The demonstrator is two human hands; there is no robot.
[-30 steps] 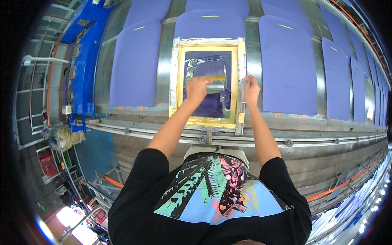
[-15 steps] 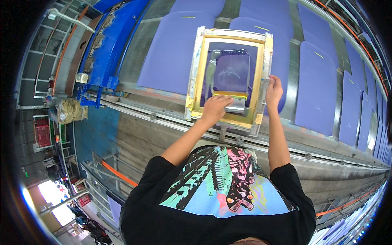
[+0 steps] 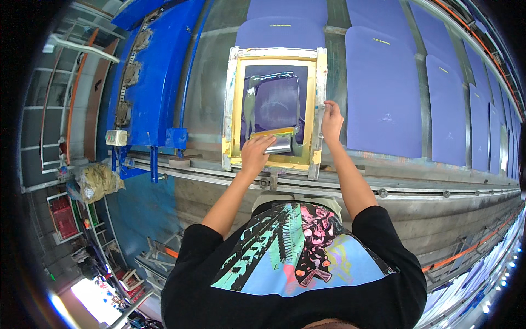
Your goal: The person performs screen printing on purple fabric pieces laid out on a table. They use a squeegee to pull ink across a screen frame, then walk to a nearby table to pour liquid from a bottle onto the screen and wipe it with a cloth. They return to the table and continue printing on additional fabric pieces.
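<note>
A screen-printing frame (image 3: 231,104) with whitish rails and yellow-taped inner edges lies over a purple fabric panel (image 3: 282,34). Dark, glossy ink (image 3: 272,101) covers its mesh, with a pale streak down the left side. Near the frame's lower end, my left hand (image 3: 255,154) is closed on a squeegee (image 3: 279,144) with a shiny metal face and a yellowish edge. The squeegee rests inside the frame, tilted a little. My right hand (image 3: 332,123) has its fingers closed on the frame's outer right rail; the fingertips are partly hidden.
More purple panels (image 3: 382,93) run in rows along the table to the right, some with a faint pale print. A metal rail (image 3: 350,186) follows the near table edge. Blue machinery (image 3: 150,82) stands at the left, beside a wrapped bundle (image 3: 98,182).
Frame, squeegee and both hands have shifted left, from one purple panel onto the panel beside it. The panel now right of the frame shows a pale print. Both grips are kept.
</note>
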